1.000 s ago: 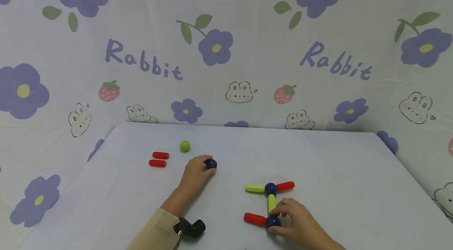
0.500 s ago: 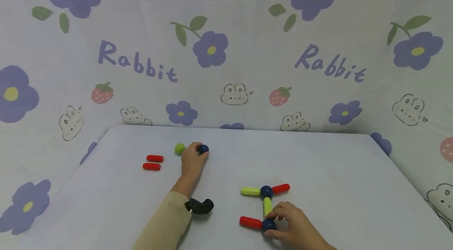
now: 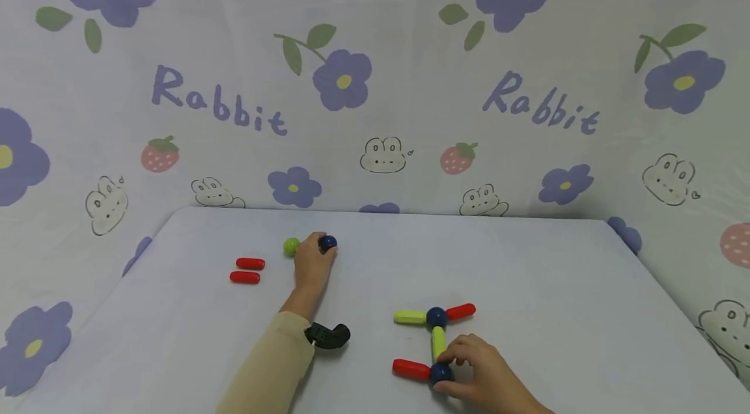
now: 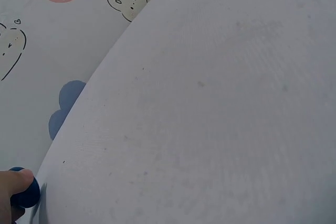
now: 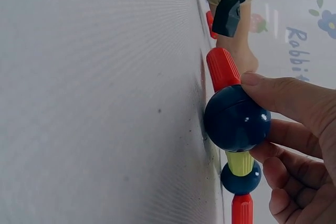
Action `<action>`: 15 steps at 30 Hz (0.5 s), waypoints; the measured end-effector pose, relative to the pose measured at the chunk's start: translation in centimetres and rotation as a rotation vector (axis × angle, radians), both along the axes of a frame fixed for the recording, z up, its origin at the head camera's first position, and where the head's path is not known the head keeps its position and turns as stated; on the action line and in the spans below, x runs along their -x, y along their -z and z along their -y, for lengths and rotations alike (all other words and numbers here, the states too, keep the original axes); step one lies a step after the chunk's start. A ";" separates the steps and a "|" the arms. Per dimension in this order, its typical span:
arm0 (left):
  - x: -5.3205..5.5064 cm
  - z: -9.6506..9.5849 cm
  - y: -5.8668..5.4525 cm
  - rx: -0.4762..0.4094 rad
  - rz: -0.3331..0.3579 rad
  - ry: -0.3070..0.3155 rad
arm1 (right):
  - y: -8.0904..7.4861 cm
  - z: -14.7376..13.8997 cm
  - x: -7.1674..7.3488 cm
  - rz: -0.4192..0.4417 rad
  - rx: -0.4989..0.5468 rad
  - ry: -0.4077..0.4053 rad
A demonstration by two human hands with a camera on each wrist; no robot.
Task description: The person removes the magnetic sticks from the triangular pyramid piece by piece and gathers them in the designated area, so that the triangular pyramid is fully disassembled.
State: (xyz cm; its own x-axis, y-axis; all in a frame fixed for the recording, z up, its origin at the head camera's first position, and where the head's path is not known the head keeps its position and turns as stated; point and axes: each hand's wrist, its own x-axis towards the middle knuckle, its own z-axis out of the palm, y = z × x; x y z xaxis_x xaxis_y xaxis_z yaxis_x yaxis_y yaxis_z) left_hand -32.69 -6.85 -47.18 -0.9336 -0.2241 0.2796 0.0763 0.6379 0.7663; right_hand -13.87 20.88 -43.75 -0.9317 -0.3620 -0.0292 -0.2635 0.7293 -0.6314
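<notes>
Space is stretching between two grips: our left hand [image 3: 312, 262] is pinching a far blue ball [image 3: 329, 243] near the back of the table [image 3: 498, 258], a green ball [image 3: 290, 247] lying just left of that hand; our right hand [image 3: 479, 370] is pinching a near blue ball [image 3: 441, 373] — rightward, its red stick [image 3: 411, 369] pointing left.

The white tabletop [image 3: 539, 290] is backed along its far edge by a pale cloth [image 3: 422, 101], which is also seen beyond the left and right edges. The cloth is printed with purple, yellow-centred flowers [image 3: 342, 80], green leaves [image 3: 454, 14], red strawberries [image 3: 457, 160], outlined rabbits [image 3: 383, 157] and the word "Rabbit" [image 3: 540, 103], written twice above the far edge. Flowers are partly cut off by the tabletop near both far corners. Small specks are scattered over its surface. Everything is softly, rather dimly lit.
</notes>
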 end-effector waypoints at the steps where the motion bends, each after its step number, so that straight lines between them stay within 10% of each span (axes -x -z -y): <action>1: 0.0 0.0 0.0 0.001 0.003 -0.001 | 0.0 0.0 0.0 0.001 -0.004 0.001; 15: 0.3 0.1 -0.1 0.048 -0.029 0.003 | -0.1 -0.1 -0.2 -0.015 0.001 -0.017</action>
State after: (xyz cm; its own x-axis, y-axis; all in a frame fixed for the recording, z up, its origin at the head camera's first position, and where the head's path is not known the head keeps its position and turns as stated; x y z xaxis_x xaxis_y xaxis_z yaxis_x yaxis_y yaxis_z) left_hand -32.96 -6.98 -47.11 -0.9255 -0.2072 0.3170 0.1001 0.6734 0.7325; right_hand -13.67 20.99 -43.68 -0.9258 -0.3776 -0.0152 -0.2850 0.7240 -0.6282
